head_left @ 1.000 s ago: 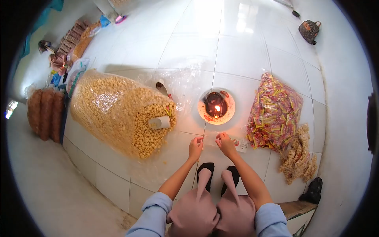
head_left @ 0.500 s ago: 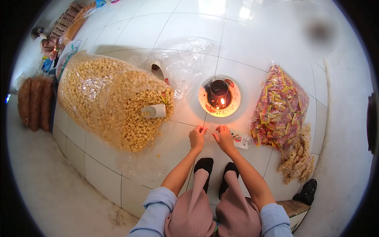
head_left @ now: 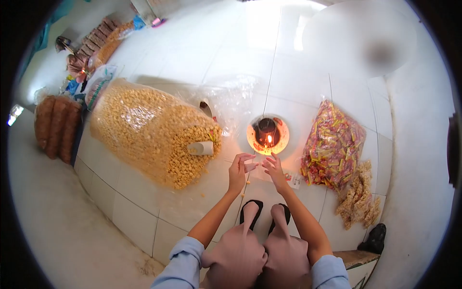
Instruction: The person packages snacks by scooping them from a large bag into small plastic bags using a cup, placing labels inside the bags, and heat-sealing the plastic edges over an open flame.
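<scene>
My left hand [head_left: 237,172] hovers above the tiles just short of a round dish [head_left: 284,144], its fingers stretched out and the thumb apart. My right hand [head_left: 275,172] faces it, fingers also spread. No held thing can be made out in either hand; a thin clear film between them would be hard to see. On the dish stands a dark, sooty cup [head_left: 266,126] with a small flame [head_left: 269,138] burning in front. Beside my right hand lies a flat printed packet [head_left: 292,179]. Small yellowish bits [head_left: 248,182] lie on the floor below my left hand.
A large clear bag of puffed snack [head_left: 139,127] lies open at left, with a white scoop [head_left: 200,148] in its mouth and another scoop [head_left: 206,108] behind. At right are a bag of red-yellow sachets [head_left: 332,147] and bagged snacks [head_left: 357,200]. Brown bagged rolls [head_left: 57,127] stand far left.
Both hands have gone from closed fingertips to spread fingers and come nearer the dish. Small bits now show on the floor below the left hand. The camera view has shifted.
</scene>
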`<state>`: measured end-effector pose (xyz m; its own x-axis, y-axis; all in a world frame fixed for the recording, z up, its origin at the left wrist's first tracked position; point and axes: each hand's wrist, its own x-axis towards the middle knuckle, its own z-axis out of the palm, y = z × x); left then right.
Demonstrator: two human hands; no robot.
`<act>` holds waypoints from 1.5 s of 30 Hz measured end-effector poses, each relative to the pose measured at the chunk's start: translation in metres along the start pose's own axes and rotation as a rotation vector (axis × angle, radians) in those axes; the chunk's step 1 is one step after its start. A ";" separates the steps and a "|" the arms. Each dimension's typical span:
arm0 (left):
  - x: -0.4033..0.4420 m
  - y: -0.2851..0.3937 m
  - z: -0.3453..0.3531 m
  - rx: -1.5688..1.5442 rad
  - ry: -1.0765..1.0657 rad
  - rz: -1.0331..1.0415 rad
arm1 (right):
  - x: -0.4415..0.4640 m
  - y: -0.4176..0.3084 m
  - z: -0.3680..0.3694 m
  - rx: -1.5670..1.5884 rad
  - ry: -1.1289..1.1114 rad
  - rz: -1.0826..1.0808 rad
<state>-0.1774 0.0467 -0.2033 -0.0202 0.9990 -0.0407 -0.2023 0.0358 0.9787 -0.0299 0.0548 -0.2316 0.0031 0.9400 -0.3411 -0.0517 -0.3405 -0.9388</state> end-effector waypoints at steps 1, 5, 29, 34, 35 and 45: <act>0.001 0.018 0.004 -0.136 -0.031 -0.006 | -0.005 -0.024 -0.003 0.147 -0.062 0.016; 0.001 0.106 0.029 -0.185 -0.076 0.105 | -0.026 -0.112 -0.013 0.325 -0.134 -0.113; -0.018 0.214 0.051 0.189 -0.031 0.308 | -0.124 -0.239 -0.020 -0.203 0.430 -0.837; -0.011 0.204 0.050 0.177 -0.042 0.313 | -0.105 -0.226 -0.029 -0.230 0.416 -0.758; -0.011 0.204 0.050 0.191 -0.036 0.323 | -0.102 -0.225 -0.031 -0.319 0.455 -0.763; -0.022 0.216 0.052 0.554 0.122 0.471 | -0.126 -0.242 -0.025 0.322 -0.145 -0.456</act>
<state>-0.1697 0.0344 0.0193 -0.0982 0.9031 0.4181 0.3784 -0.3546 0.8550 0.0076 0.0187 0.0371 -0.0390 0.9913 0.1261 -0.3785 0.1021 -0.9199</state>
